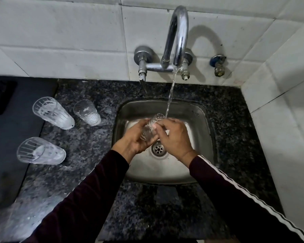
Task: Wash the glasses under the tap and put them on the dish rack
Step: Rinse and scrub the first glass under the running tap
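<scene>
Hands meet over the sink (197,109), nearest the viewer: the left hand (137,139) cradles a clear glass (150,128) from below with its fingers curled round the body, and the right hand (175,137) pinches it from the other side. The glass lies tilted, its rim toward the tap (178,35), whose stream (170,95) lands just at that rim.

Wet glass is slippery; I judge that a loose grip could drop it onto the steel basin near the drain (158,149) and crack it. Water striking the rim may also splash out onto the tabletop (88,155).

Further left on the tabletop stand three more glasses, streaked white inside: one near (40,151), one beyond it (53,114), and a smaller one (87,112) beside that. They sit well apart from the sink. No dish rack can be made out; a dark mat (12,137) lies at the far left.
</scene>
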